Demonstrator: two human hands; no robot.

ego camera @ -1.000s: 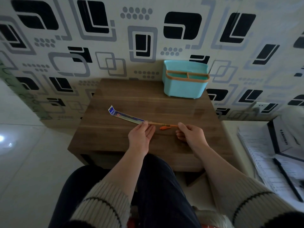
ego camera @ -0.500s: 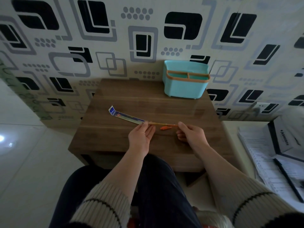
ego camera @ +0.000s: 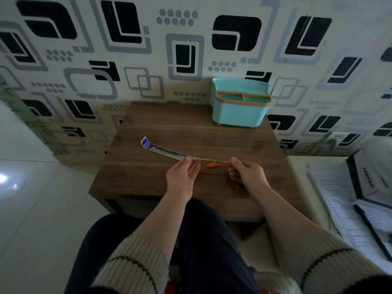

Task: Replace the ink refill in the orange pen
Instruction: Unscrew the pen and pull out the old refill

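Two hands meet over the near half of the wooden surface (ego camera: 148, 175), each at one end of a thin refill (ego camera: 209, 160). The left hand (ego camera: 182, 177) has its thumb and fingertips pinched at the refill's left end, right where it meets a long narrow packet (ego camera: 163, 150), and the rest of its fingers lie loosely extended. The right hand (ego camera: 247, 174) is curled, its thumb and forefinger pinched on the refill's right end, the other fingers folded under. The refill runs almost level between them, held just above the wood.

Just below the refill and between the two hands, a small orange piece of the pen (ego camera: 214, 165) lies on the surface; whether it is a cap or a tip section is too small to tell. The packet stretches away from the left hand, up and to the left, with a blue printed end that is bent upward.

Beyond the right hand, at the far edge of the surface against the patterned wall (ego camera: 191, 49), stands a light blue organizer (ego camera: 237, 115) with an orange rim and a divider across its top. Well out to the right of the right hand, off the surface, papers (ego camera: 339, 209) and a black-and-white box (ego camera: 369, 177) lie with a dark pen (ego camera: 370, 228) on top. Nearest of all, cream ribbed sleeves (ego camera: 135, 270) with a dark stripe cover both forearms, over dark trousers
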